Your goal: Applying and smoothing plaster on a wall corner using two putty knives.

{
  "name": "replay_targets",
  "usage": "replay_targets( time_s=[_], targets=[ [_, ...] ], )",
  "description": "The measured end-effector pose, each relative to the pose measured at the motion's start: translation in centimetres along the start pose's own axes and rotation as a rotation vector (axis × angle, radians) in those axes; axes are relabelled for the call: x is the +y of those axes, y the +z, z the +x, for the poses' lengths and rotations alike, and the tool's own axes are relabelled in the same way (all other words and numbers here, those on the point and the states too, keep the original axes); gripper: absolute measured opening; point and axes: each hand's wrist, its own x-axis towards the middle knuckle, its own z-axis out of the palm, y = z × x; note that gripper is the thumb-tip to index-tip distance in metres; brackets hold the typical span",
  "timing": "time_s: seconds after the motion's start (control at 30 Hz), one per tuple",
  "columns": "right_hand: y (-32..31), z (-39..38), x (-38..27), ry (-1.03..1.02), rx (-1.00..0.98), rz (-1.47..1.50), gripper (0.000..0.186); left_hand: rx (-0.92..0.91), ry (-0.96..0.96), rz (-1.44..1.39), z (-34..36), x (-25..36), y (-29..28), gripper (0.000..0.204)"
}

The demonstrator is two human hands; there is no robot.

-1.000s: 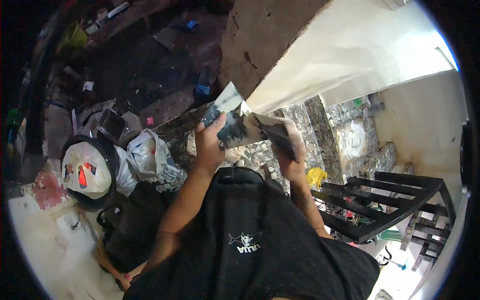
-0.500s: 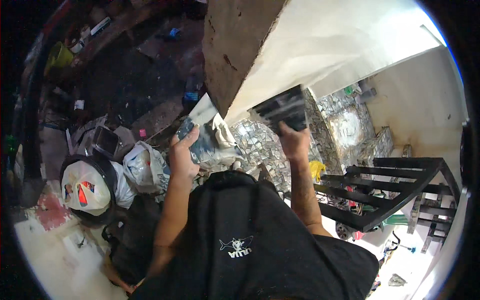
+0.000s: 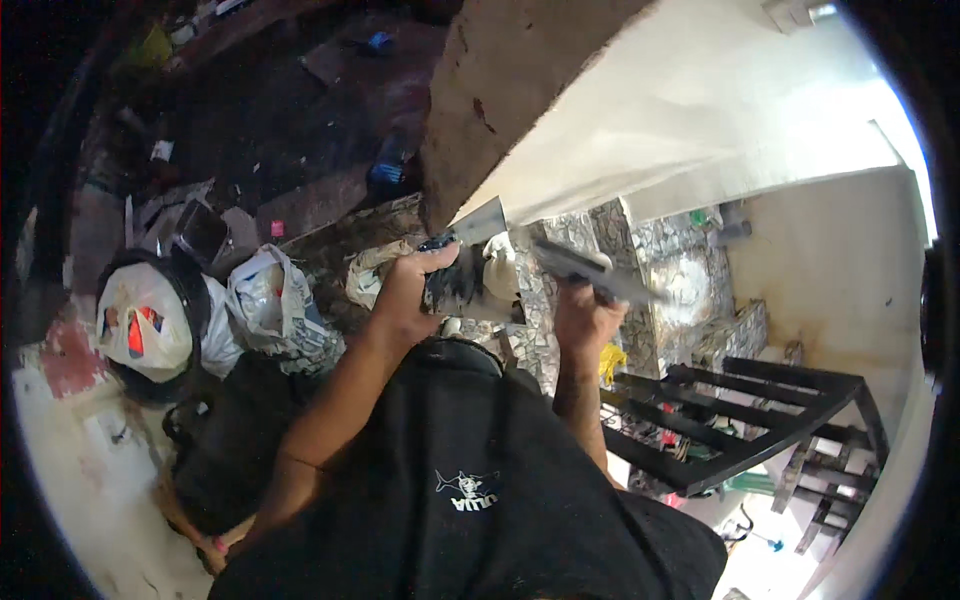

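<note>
My left hand (image 3: 408, 285) is closed around the dark handle of a putty knife (image 3: 485, 222), its pale flat blade pointing up and right beside the lower corner of the wall. Just right of that hand is a dark, smeared flat surface with a white lump (image 3: 500, 272); whether the hand holds this too, I cannot tell. My right hand (image 3: 588, 325) grips a flat trowel (image 3: 575, 262), tilted nearly edge-on and blurred by motion. It is apart from the pale wall (image 3: 640, 120), and the two tools do not touch.
The wall's brown end face (image 3: 500, 75) juts down ahead. Plastic bags (image 3: 268, 290) and a black bucket lined with a white bag (image 3: 140, 315) stand at left. A black railing (image 3: 740, 430) crosses the lower right. Broken-tile flooring (image 3: 680, 250) lies beyond. A bare limb (image 3: 215, 550) shows lower left.
My right hand has drawn its trowel away from the wall and turned it from face-on to nearly edge-on. My left hand has moved right with the putty knife, closer to the trowel.
</note>
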Motion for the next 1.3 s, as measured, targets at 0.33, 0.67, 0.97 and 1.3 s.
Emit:
replay_targets(
  time_s=[0.33, 0.67, 0.97, 1.3],
  targets=[
    [-0.7, 1.5, -2.4, -0.471, -0.512, -0.107, 0.019, -0.042, 0.111, -0.073, -2.2, 2.8, 1.3, 0.021],
    [-2.4, 2.1, -2.9, 0.197, -0.011, -0.714, 0.012, 0.18, 0.598, 0.121, -2.6, 4.3, 1.3, 0.018],
    [2.3, -1.4, -2.1, 0.596, -0.098, 0.328, 0.035, 0.483, 1.094, 0.847, -2.1, 3.1, -1.0, 0.025],
    [3.4, -2.0, -1.8, 0.596, -0.045, 0.325, 0.024, 0.402, 0.985, 0.548, -2.4, 1.7, 0.3, 0.019]
  ],
)
